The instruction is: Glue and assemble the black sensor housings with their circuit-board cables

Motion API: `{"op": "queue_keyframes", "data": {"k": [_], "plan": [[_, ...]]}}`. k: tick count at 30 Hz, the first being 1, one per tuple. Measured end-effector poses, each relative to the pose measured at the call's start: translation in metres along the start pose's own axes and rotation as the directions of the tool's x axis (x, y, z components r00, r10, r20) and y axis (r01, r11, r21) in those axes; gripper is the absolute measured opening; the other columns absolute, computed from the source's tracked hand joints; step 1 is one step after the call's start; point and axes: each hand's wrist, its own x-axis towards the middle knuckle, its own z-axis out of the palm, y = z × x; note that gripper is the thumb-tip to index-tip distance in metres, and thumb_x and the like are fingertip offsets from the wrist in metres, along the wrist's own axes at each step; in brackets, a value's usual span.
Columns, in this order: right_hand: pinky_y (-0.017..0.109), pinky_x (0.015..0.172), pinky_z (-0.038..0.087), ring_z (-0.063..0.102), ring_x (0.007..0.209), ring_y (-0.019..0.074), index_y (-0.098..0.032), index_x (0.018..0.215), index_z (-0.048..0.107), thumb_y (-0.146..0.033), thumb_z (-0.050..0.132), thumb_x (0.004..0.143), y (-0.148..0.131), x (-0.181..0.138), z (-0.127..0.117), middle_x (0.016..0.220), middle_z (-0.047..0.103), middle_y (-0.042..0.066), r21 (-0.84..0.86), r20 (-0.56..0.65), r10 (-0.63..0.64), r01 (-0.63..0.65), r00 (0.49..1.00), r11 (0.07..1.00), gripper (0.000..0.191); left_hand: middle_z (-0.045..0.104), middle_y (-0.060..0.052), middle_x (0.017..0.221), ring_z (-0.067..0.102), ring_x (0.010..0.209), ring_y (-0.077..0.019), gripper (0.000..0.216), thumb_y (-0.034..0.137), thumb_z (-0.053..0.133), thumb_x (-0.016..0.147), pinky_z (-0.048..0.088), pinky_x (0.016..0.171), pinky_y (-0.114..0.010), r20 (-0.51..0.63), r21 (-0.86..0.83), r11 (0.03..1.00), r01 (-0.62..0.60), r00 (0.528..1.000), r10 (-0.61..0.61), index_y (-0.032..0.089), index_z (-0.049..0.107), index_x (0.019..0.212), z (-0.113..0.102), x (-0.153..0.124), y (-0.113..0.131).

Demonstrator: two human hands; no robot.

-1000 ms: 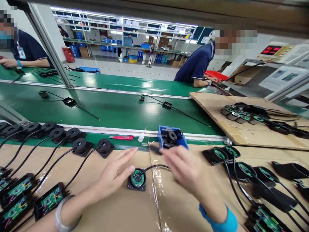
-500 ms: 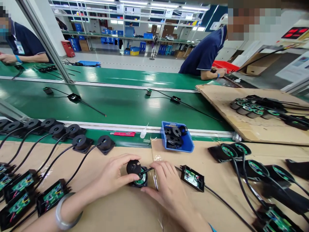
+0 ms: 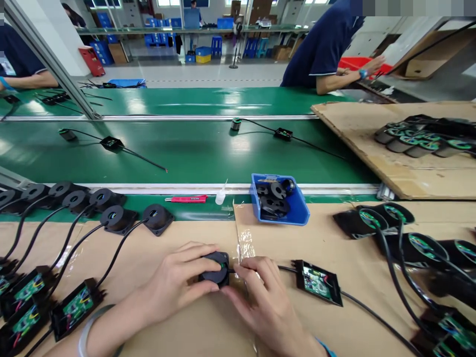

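Note:
On the cardboard in front of me sits a black round motor housing with a square base. A black disc cover (image 3: 212, 278) lies over its top, and my left hand (image 3: 182, 275) grips it with fingers across and thumb at the near edge. My right hand (image 3: 262, 292) pinches the black cable (image 3: 231, 270) just where it leaves the housing, its thumb close to the housing's near side. The cable runs right to an open black box with a green circuit board (image 3: 320, 281). Most of the housing is hidden under my fingers.
Finished-looking capped housings (image 3: 158, 218) with cables and open circuit boxes (image 3: 74, 307) line the left. Uncapped housings (image 3: 396, 213) lie right. A blue bin (image 3: 297, 210) holds black covers; near it are a red cutter (image 3: 188, 199) and small white bottle (image 3: 220, 196). Co-workers sit beyond the green belt (image 3: 178, 153).
The disc cover, tilted up above the housing before, now lies down on it under my left fingers. My right hand stays at the cable. The view has tipped downward.

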Motion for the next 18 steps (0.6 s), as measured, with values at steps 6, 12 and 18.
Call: {"op": "queue_keyframes", "data": {"k": [6,12,18], "plan": [[0.032,0.069,0.054,0.059,0.081,0.0189,-0.014,0.108,0.063,0.003,0.052,0.089,0.0036,-0.0019,-0.005,0.092,0.063,0.01,0.09,-0.045,0.0,0.004,0.999,0.996,0.027,0.071,-0.013,0.124,0.069,0.115,-0.0246,0.016,0.024,0.065,0.095,0.061,0.096,-0.036,0.041,0.053,0.998,-0.032,0.999,0.03,0.021,0.076,0.106,-0.0043,0.0023,0.0051],[0.031,0.07,0.055,0.06,0.08,0.0174,-0.014,0.104,0.064,0.009,0.053,0.085,0.0058,-0.0043,-0.0063,0.089,0.067,0.009,0.121,-0.061,-0.017,0.025,0.998,0.992,0.031,0.072,-0.011,0.124,0.069,0.115,-0.0249,0.016,0.025,0.067,0.095,0.061,0.099,-0.04,0.053,0.071,0.994,-0.08,0.996,0.077,0.022,0.078,0.105,-0.0067,0.0043,0.0052],[0.03,0.067,0.055,0.061,0.077,0.0169,-0.013,0.101,0.066,0.007,0.054,0.085,0.0053,-0.0033,-0.0067,0.086,0.067,0.009,0.105,-0.064,-0.019,0.025,0.998,0.994,0.028,0.071,-0.011,0.126,0.068,0.116,-0.0245,0.018,0.027,0.064,0.097,0.062,0.098,-0.041,0.063,0.09,0.991,-0.097,0.994,0.091,0.023,0.076,0.109,-0.0042,0.004,0.0051]]}}
